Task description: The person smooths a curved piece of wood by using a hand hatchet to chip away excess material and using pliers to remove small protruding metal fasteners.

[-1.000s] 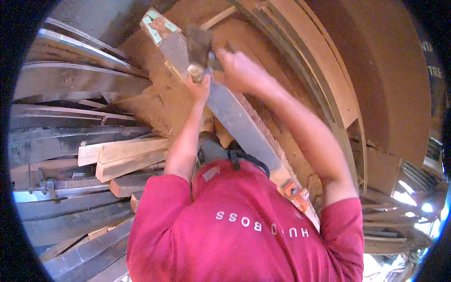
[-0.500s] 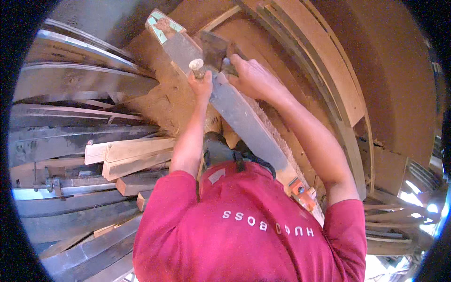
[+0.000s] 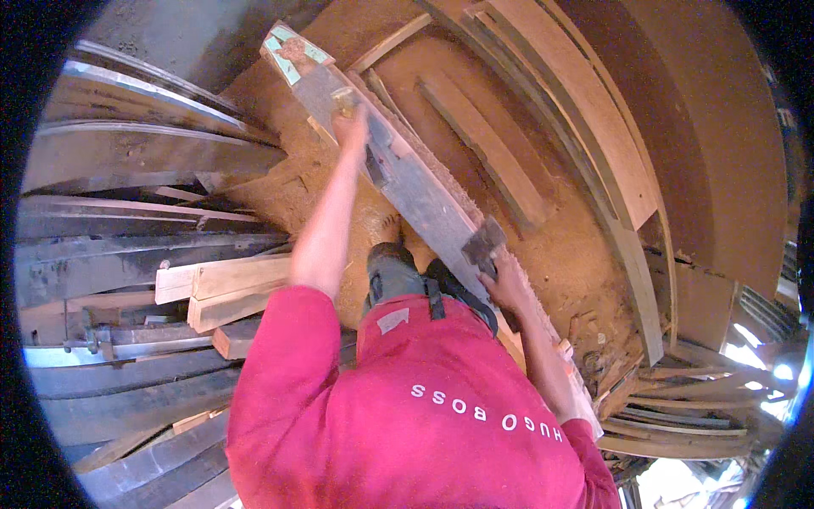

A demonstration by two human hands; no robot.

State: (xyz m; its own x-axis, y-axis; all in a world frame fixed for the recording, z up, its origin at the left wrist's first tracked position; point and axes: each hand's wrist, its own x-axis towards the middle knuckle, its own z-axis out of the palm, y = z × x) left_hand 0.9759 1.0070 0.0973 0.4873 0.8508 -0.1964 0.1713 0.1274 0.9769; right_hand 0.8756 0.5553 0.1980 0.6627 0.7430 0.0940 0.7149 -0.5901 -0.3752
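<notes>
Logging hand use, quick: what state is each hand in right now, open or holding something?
Left hand: closed, holding a wooden-handled tool.
Right hand: closed, holding a dark-headed tool.

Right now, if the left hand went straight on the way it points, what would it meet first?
Beyond the pale-topped handle it grips, the left hand would likely meet the gray beam just ahead first, though its height above the surface is unclear.

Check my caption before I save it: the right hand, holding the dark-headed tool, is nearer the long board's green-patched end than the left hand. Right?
Not quite: the head view shows the left hand nearer that green-patched end. The right hand, holding the dark-headed tool, is farther down the long board.
</notes>
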